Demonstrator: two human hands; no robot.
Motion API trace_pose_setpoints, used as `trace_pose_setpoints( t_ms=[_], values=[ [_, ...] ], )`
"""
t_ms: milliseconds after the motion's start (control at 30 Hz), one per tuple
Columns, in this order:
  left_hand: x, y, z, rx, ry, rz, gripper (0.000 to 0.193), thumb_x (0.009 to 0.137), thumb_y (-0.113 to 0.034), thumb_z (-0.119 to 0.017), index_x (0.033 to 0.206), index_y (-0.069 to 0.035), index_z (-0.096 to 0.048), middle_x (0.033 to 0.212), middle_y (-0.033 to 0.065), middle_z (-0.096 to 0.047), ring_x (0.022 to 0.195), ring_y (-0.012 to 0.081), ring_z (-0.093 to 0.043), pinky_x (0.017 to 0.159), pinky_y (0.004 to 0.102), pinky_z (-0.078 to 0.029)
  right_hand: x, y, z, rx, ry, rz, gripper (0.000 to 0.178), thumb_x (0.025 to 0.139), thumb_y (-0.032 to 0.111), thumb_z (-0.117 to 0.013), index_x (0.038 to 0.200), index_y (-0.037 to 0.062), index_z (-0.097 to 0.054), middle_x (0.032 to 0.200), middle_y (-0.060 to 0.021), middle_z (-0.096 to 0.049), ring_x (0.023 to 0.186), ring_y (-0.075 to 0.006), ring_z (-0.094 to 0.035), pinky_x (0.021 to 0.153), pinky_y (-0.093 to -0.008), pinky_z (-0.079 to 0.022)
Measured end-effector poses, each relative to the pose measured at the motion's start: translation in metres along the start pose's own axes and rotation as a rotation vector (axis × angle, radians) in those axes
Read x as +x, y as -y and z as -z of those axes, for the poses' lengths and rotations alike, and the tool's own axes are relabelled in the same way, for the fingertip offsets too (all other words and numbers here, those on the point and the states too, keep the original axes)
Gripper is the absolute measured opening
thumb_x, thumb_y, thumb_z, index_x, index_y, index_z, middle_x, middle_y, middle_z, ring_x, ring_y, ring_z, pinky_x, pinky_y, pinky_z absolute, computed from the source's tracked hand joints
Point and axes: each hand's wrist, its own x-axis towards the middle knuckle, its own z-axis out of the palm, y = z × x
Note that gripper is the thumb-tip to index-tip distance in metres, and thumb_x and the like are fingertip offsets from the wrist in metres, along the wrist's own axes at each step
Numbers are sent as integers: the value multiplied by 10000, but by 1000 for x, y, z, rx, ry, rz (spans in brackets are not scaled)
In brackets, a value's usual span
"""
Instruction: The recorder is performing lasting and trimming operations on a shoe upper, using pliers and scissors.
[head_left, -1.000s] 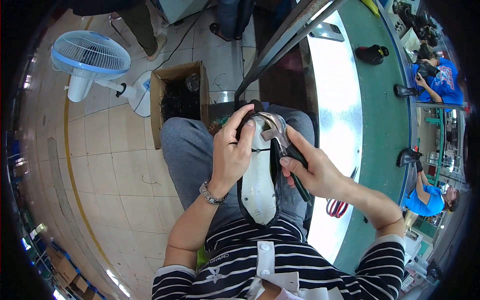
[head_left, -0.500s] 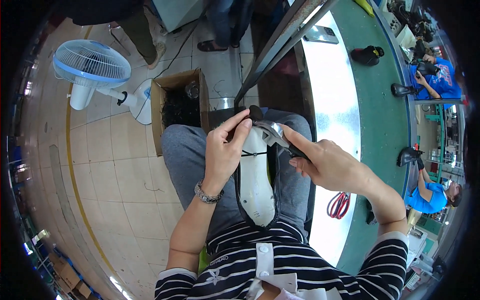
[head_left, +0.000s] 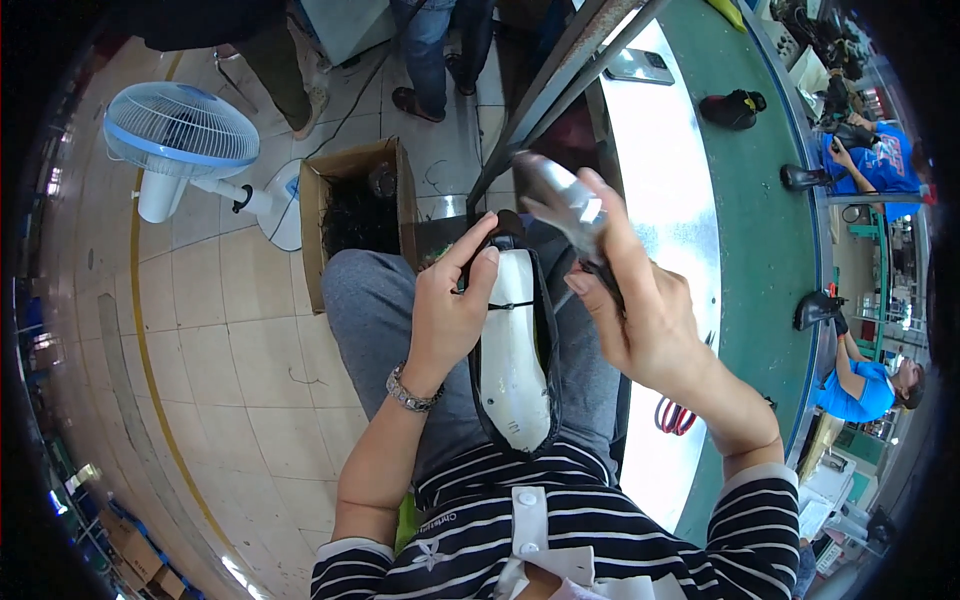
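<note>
On my lap, between my thighs, lies a black shoe upper (head_left: 557, 395) around a white shoe last (head_left: 515, 370), sole side up. A thin black cord crosses the last. My left hand (head_left: 447, 308) grips the far end of the upper, thumb on the rim of the last and index finger along the black edge. Lifted above and to the right of that end, my right hand (head_left: 655, 325) is closed around metal lasting pliers (head_left: 572, 205). Motion blurs their head, which is apart from the shoe.
At my right, a shiny metal ledge (head_left: 665, 220) holds a phone (head_left: 640, 66) and red-handled scissors (head_left: 675, 416), beside a green conveyor belt (head_left: 750, 260) with black shoes. A cardboard box (head_left: 408, 190) and a fan (head_left: 180, 130) stand left. Co-workers in blue sit across the belt.
My right hand has raised the pliers off the far end of the shoe, upward and to the right. My left hand keeps its grip. A bystander's feet have shifted.
</note>
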Motion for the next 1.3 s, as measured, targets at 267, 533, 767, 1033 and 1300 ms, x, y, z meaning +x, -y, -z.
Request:
trace_pose_setpoints(
  t_ms=[267, 533, 767, 1033, 1300],
  values=[
    [2, 8, 5, 2, 7, -28, 374, 950, -166, -565, 1303, -44, -583, 1034, 84, -689, 803, 64, -574, 717, 234, -466, 3, 3, 11, -24, 157, 7, 784, 877, 71, -602, 1530, 137, -173, 803, -187, -663, 600, -345, -653, 549, -419, -536],
    [5, 13, 8, -15, 28, -35, 393, 947, -161, -569, 1304, 4, -564, 867, 17, -616, 706, 51, -483, 625, 219, -414, 8, -5, 4, -124, 437, -122, 744, 875, 50, -590, 1521, 141, -233, 745, -151, -667, 531, -303, -622, 495, -381, -502],
    [3, 9, 11, -103, 154, -14, 415, 933, -122, -580, 1325, 10, -544, 930, -8, -620, 790, 52, -519, 700, 199, -430, -8, -16, -30, -43, 138, -6, 783, 870, 64, -574, 1539, 164, -180, 565, -127, -592, 470, -268, -608, 441, -377, -460],
    [19, 7, -3, -109, 131, -4, 280, 963, -186, -602, 1179, -20, -667, 961, -25, -653, 809, 35, -535, 736, 183, -435, -101, -56, -23, 179, -176, -794, 726, 902, 101, -576, 1523, 153, -204, 927, -272, -670, 742, -418, -672, 684, -462, -528],
    [24, 6, 10, -129, 149, -21, 322, 990, -174, -555, 1260, -11, -619, 1185, 50, -647, 1024, 72, -558, 896, 197, -407, -225, -114, -71, -132, -479, -840, 618, 845, 201, -684, 1396, 58, -445, 1141, -253, -598, 1060, -408, -571, 956, -432, -446]
  ],
)
